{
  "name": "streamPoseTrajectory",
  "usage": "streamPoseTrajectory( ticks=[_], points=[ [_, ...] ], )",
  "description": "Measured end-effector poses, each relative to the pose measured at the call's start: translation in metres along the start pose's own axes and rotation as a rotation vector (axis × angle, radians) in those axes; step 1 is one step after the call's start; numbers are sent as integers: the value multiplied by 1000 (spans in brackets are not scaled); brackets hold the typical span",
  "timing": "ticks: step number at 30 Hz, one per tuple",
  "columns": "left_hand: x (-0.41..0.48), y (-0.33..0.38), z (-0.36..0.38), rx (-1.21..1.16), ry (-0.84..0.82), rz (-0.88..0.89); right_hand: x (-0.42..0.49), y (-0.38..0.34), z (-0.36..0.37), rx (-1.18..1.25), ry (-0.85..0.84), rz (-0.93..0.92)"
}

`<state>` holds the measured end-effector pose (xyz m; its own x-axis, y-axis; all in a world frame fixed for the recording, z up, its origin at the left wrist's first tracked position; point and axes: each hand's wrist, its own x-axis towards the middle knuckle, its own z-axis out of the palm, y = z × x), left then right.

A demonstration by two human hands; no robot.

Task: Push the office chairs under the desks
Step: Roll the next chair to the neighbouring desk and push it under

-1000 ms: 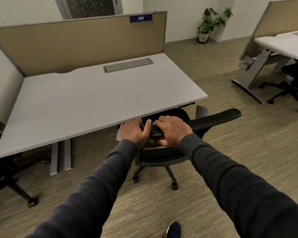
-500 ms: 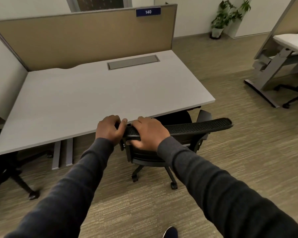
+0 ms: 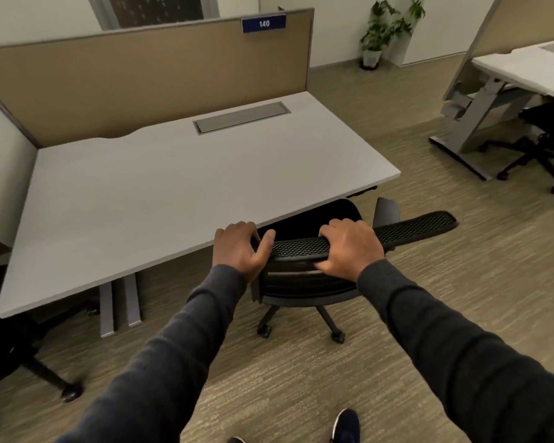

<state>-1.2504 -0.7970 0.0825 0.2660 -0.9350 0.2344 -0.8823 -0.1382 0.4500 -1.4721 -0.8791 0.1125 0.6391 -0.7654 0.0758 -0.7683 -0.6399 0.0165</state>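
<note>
A black mesh-backed office chair [image 3: 416,227] stands at the front right corner of a pale grey desk [image 3: 160,187]. Its seat is partly under the desktop; the backrest top juts out to the right past the desk's edge. My left hand [image 3: 240,251] grips the left end of the backrest's top rim, thumb over the mesh. My right hand [image 3: 349,247] grips the same rim a little further right, fingers curled over the top. The chair's castors [image 3: 337,337] rest on the carpet in front of the desk.
A tan partition [image 3: 141,81] marked 140 backs the desk. Another black chair [image 3: 23,353] sits at the lower left. At the right stands a second desk [image 3: 531,71] with a black chair [image 3: 544,145] beneath it. A potted plant [image 3: 381,33] is by the far wall.
My hands have spread apart along the backrest rim, the right one sliding further right. The chair has shifted slightly and the view has swung a little.
</note>
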Motion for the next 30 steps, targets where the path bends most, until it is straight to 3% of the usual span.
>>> streamPoseTrajectory(
  ticks=[6,14,30],
  points=[
    [-8,-51,-31,-26,2,23,7,-59,-3,19,29,10],
    [-5,-118,-66,-102,141,-2,41,-124,-9,76,9,-21],
    [44,-109,-64,-34,75,-120,92,-119,-15,97,-49,90]
  ],
)
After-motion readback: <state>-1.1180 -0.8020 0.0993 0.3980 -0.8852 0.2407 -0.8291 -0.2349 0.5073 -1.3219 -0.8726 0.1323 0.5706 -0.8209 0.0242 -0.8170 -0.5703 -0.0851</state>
